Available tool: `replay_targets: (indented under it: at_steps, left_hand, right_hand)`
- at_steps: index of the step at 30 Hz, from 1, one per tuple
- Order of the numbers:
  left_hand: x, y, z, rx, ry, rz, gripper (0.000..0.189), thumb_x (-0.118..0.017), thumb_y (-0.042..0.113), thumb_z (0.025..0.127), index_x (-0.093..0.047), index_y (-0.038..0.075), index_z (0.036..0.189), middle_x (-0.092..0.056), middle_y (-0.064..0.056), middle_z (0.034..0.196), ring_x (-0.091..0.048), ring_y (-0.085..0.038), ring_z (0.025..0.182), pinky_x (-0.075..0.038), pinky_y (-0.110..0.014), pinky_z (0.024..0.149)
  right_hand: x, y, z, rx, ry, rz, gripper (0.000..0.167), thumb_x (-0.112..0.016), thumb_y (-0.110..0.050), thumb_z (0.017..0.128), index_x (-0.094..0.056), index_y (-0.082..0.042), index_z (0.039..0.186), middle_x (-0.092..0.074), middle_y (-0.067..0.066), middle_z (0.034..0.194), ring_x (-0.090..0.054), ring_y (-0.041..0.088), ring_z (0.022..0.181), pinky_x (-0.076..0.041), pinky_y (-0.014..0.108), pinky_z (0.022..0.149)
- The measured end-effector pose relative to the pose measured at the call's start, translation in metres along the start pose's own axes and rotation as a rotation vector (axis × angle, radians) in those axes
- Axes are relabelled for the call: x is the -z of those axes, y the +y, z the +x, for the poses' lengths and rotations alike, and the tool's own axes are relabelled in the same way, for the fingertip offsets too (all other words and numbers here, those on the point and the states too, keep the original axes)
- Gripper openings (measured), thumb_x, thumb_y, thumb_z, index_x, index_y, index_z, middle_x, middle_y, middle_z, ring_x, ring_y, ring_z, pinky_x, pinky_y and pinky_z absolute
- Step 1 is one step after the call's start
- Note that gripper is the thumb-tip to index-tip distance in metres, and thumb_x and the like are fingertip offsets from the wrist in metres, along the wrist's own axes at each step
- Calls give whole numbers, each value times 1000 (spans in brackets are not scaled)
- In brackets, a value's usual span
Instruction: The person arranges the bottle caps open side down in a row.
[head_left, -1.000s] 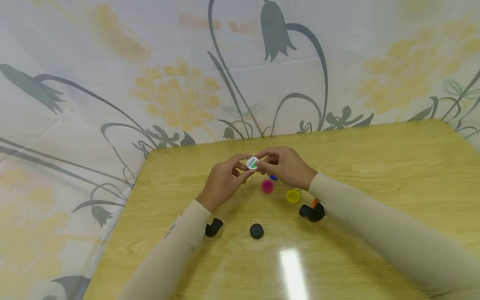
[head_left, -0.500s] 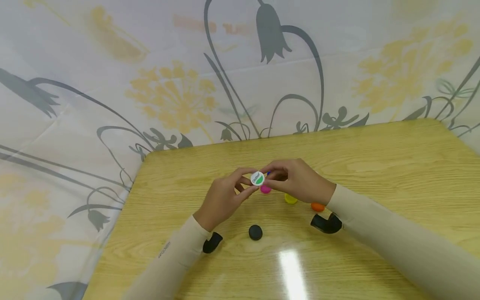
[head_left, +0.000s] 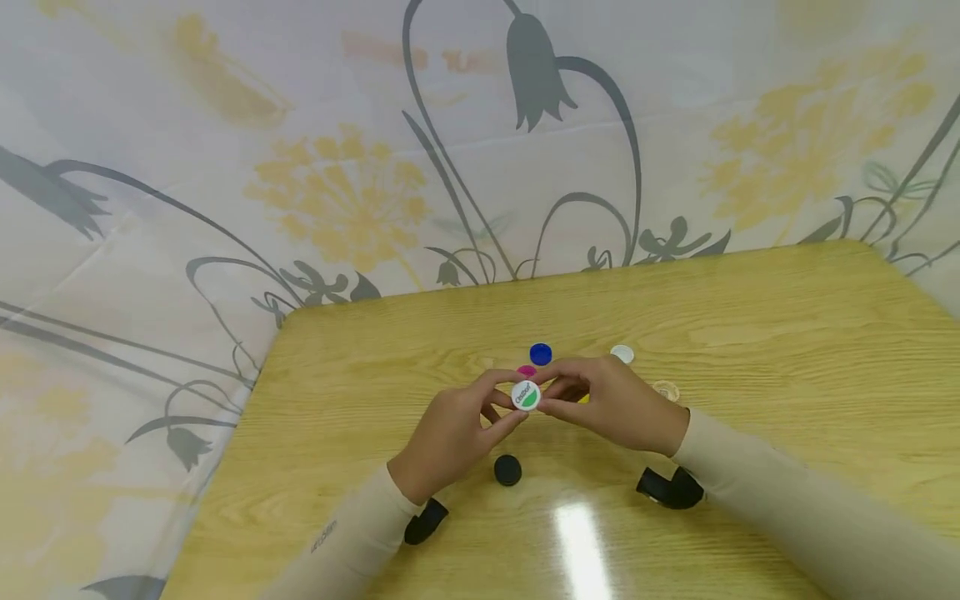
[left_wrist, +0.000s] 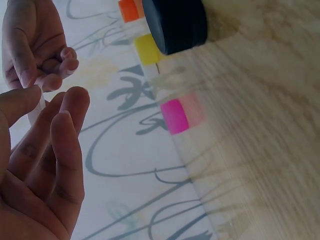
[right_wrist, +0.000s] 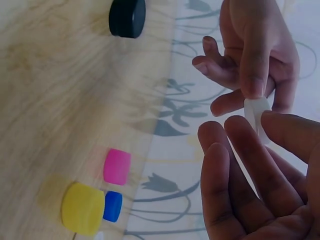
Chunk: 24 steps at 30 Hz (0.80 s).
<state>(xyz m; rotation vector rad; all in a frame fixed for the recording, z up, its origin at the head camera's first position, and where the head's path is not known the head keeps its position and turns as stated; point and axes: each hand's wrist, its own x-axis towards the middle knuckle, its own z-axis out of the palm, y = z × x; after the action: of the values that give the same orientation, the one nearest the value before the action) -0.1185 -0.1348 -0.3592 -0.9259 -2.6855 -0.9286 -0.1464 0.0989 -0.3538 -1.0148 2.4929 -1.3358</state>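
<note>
A white bottle cap (head_left: 527,396) with a green patch and printed lettering is held up above the table, its printed top facing the head camera. My left hand (head_left: 448,425) pinches its left edge between thumb and fingertips. On the opposite edge, the thumb and fingers of my right hand (head_left: 617,406) pinch it too. Seen from the right wrist, the cap (right_wrist: 257,114) is edge-on between both hands. Just below the hands lies a black cap (head_left: 507,470). Partly behind the fingers is a pink cap (head_left: 527,372); a yellow cap (right_wrist: 83,209) is mostly hidden in the head view.
Beyond the hands, a blue cap (head_left: 541,354) and a white cap (head_left: 622,354) lie on the wooden table (head_left: 787,333). A pale patterned cap (head_left: 666,391) sits by the right wrist. The left wrist view shows an orange cap (left_wrist: 128,10). Flowered cloth (head_left: 480,167) rises behind the table.
Both hands have come down and nearer with the white cap still pinched between them. The blue, white and pale caps beyond have come into fuller view, while the orange one is now covered.
</note>
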Motion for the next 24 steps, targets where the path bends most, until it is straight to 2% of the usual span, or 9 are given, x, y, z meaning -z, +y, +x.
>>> replay_targets:
  at_steps: [4, 9, 18, 24]
  left_hand:
    - [-2, 4, -4, 20, -12, -13, 41, -75, 20, 91, -58, 11, 127, -79, -1, 93, -67, -5, 63, -49, -12, 57]
    - [-6, 7, -8, 49, -54, -38, 35, -75, 22, 91, -61, 12, 121, -78, 0, 91, -58, 3, 57, -44, -13, 49]
    - [-11, 5, -14, 84, -132, -10, 31, -78, 22, 88, -66, 14, 115, -76, 5, 86, -49, 6, 54, -41, -13, 49]
    - [-15, 3, -13, 103, -144, 44, 28, -78, 25, 87, -68, 17, 112, -66, 12, 76, -45, 5, 56, -39, -14, 52]
  right_hand:
    - [-5, 1, -7, -6, -4, -4, 27, -69, -21, 96, -69, -11, 121, -77, -4, 95, -70, 3, 87, -57, 25, 80]
    - [-11, 3, -14, 5, -17, -1, 20, -69, -20, 95, -71, -10, 113, -77, -2, 93, -69, 1, 83, -57, 24, 76]
    - [-23, 12, -19, -9, -67, 84, 18, -72, -19, 93, -72, -10, 108, -77, -1, 90, -70, 4, 81, -57, 23, 71]
    - [-25, 20, -16, -1, -96, 106, 18, -73, -18, 92, -73, -8, 107, -77, -2, 90, -70, 3, 82, -58, 23, 72]
